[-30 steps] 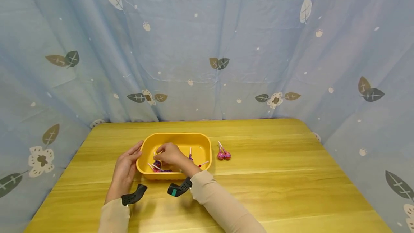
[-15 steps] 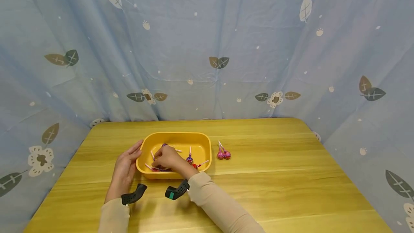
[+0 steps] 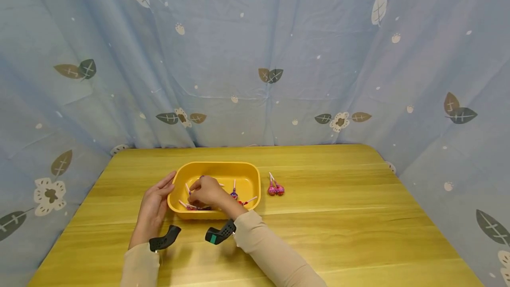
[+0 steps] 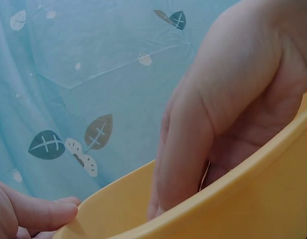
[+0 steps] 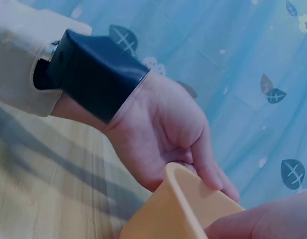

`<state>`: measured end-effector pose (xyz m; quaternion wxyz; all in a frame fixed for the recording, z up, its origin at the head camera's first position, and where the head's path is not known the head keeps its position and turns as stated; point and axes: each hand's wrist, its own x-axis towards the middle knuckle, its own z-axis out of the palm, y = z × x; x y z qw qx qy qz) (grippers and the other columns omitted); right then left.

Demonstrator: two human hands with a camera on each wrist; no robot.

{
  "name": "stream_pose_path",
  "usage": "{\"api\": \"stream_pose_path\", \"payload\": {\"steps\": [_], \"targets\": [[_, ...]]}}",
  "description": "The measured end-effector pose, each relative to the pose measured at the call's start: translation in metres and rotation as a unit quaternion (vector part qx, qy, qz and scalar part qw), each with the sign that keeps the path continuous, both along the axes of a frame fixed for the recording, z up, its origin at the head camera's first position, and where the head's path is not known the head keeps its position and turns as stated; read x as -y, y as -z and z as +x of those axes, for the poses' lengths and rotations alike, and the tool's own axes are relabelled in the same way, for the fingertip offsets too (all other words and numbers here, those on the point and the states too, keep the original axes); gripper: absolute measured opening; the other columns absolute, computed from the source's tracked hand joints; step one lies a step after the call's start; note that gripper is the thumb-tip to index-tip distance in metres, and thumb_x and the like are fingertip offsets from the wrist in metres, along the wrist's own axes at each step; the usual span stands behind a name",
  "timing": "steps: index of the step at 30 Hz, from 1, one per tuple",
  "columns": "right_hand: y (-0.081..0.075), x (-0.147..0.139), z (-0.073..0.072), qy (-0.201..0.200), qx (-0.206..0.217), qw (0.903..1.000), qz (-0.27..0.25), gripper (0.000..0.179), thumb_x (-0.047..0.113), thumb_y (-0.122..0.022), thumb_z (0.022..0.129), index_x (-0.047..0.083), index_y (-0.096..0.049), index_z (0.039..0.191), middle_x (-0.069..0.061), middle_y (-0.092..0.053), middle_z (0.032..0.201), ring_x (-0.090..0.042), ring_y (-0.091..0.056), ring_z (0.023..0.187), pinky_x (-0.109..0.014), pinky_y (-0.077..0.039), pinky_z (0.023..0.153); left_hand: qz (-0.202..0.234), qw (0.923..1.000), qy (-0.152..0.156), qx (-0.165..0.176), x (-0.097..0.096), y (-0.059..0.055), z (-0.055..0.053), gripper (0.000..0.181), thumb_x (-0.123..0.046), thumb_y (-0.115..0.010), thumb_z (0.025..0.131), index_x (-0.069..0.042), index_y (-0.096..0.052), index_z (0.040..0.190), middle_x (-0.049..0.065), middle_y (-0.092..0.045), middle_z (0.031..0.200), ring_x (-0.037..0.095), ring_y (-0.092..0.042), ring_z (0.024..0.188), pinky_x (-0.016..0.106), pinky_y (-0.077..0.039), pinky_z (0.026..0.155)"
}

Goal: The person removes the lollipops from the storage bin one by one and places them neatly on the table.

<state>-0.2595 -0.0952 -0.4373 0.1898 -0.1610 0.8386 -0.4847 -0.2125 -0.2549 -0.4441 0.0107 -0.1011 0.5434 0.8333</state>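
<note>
A yellow plastic tub (image 3: 248, 174) stands on the table with several lollipops in it. My left hand (image 3: 154, 202) rests against the tub's left end, its fingers fairly straight along the rim, as the right wrist view also shows. Inside the tub, toward its left side, my right hand (image 3: 210, 191) reaches down with bent fingers. Its fingertips are hidden by the hand and the tub wall (image 4: 272, 184), so whether it pinches a lollipop cannot be seen. A purple lollipop (image 3: 233, 195) and a red lollipop (image 3: 242, 203) lie right of this hand; white sticks show left of it.
Two pink lollipops (image 3: 276, 189) lie together on the wooden table (image 3: 338, 216) just right of the tub. A blue leaf-patterned curtain (image 3: 239, 56) hangs behind the table and along both sides.
The right hand has shifted slightly left within the tub. A purple lollipop with its stick now shows behind it. The left hand stays at the tub's end; the pink pair has not moved.
</note>
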Motion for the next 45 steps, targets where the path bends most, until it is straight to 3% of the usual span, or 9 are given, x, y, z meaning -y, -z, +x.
{"api": "stream_pose_path", "payload": {"steps": [8,20,30,31,34,37,38,41,45], "targets": [[-0.004,-0.011,0.002,-0.013,-0.029,0.9995,0.004,0.026,0.006,-0.075,0.081,0.001,-0.073,0.107,0.003,-0.065,0.077,-0.009,-0.061,0.064,-0.019,-0.054,0.061,-0.006,0.9999,-0.005,0.008,0.000,0.000,0.002,0.052,-0.002,-0.040,0.103,-0.005,-0.024,0.153,0.009,-0.018,0.159,0.019,-0.023,0.143,0.026,-0.030,0.109],[-0.004,-0.040,0.007,0.012,0.019,0.9952,-0.096,0.027,0.003,-0.072,0.085,0.000,-0.070,0.111,-0.001,-0.065,0.081,-0.019,-0.067,0.073,-0.034,-0.058,0.072,-0.005,0.9997,-0.008,0.023,0.000,0.000,0.004,0.053,0.000,-0.038,0.103,-0.006,-0.023,0.153,0.008,-0.017,0.159,0.017,-0.023,0.143,0.027,-0.028,0.110],[-0.013,-0.059,0.005,0.015,0.019,0.9943,-0.104,0.029,0.007,-0.069,0.088,-0.001,-0.069,0.116,-0.001,-0.067,0.083,-0.019,-0.069,0.079,-0.037,-0.057,0.079,0.007,0.9997,-0.009,0.021,0.000,0.001,0.004,0.053,0.003,-0.036,0.103,-0.006,-0.022,0.153,0.008,-0.016,0.160,0.016,-0.022,0.143,0.026,-0.029,0.110],[-0.014,-0.060,0.004,0.014,0.017,0.9944,-0.104,0.029,0.007,-0.069,0.089,-0.001,-0.068,0.117,-0.001,-0.067,0.083,-0.020,-0.069,0.080,-0.037,-0.057,0.079,0.006,0.9997,-0.010,0.021,0.000,0.000,0.004,0.053,0.003,-0.037,0.103,-0.006,-0.022,0.154,0.008,-0.016,0.160,0.016,-0.022,0.143,0.026,-0.029,0.110],[-0.017,-0.067,0.003,0.017,0.009,0.9951,-0.097,0.031,0.010,-0.069,0.089,0.001,-0.068,0.119,0.001,-0.067,0.084,-0.022,-0.069,0.083,-0.030,-0.054,0.059,-0.002,0.9998,-0.004,0.021,0.000,0.000,0.005,0.053,0.000,-0.037,0.103,-0.006,-0.022,0.154,0.008,-0.016,0.160,0.017,-0.022,0.143,0.026,-0.029,0.109],[-0.020,-0.074,0.001,0.018,0.000,0.9947,-0.101,0.032,0.010,-0.068,0.090,0.001,-0.067,0.120,0.000,-0.067,0.086,-0.020,-0.068,0.082,-0.032,-0.054,0.058,-0.014,0.9998,0.001,0.016,-0.001,-0.001,0.005,0.052,-0.003,-0.037,0.104,-0.006,-0.022,0.154,0.008,-0.015,0.160,0.019,-0.021,0.143,0.027,-0.029,0.109],[-0.020,-0.077,0.001,0.019,0.000,0.9944,-0.104,0.032,0.010,-0.068,0.090,0.001,-0.066,0.121,-0.001,-0.066,0.087,-0.019,-0.068,0.081,-0.032,-0.054,0.059,-0.014,0.9998,0.002,0.016,-0.001,-0.001,0.005,0.052,-0.003,-0.037,0.104,-0.007,-0.022,0.154,0.008,-0.015,0.160,0.019,-0.021,0.143,0.027,-0.029,0.109],[-0.023,-0.083,0.000,0.021,-0.003,0.9921,-0.123,0.032,0.007,-0.067,0.090,-0.001,-0.065,0.121,-0.004,-0.065,0.088,-0.015,-0.067,0.080,-0.040,-0.057,0.079,-0.009,0.9998,0.001,0.017,-0.001,-0.002,0.003,0.053,-0.002,-0.037,0.104,-0.007,-0.022,0.154,0.008,-0.016,0.160,0.018,-0.022,0.143,0.026,-0.029,0.109],[-0.027,-0.090,0.002,0.034,-0.006,0.9896,-0.139,0.031,0.003,-0.066,0.090,-0.004,-0.065,0.120,-0.007,-0.064,0.089,-0.017,-0.066,0.081,-0.043,-0.056,0.081,-0.003,0.9998,-0.003,0.019,-0.001,-0.003,0.000,0.053,-0.001,-0.038,0.103,-0.006,-0.022,0.154,0.008,-0.016,0.160,0.017,-0.023,0.143,0.025,-0.030,0.109]]}}
